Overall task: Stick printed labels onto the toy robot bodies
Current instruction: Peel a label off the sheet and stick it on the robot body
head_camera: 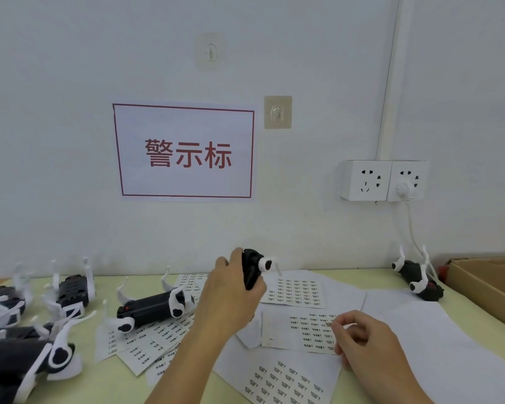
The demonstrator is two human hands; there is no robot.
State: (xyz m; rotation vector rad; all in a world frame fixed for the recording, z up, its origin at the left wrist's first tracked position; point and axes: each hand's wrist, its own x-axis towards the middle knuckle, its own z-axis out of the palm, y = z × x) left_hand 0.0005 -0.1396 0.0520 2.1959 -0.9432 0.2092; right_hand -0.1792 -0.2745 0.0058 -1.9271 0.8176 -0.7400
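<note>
The right hand (368,342) is pinching at a label sheet (301,330) low on the bench (105,383), fingers curled onto its right edge.

The left hand (231,295) is gripping a black toy robot body (252,271), lifting it clear of the bench above more label sheets (296,290). Another robot body (150,309) is lying on sheets just left of that hand, several more (70,293) are crowding the bench's left end, and one (417,277) is lying far right beside a cardboard box (487,284).
</note>
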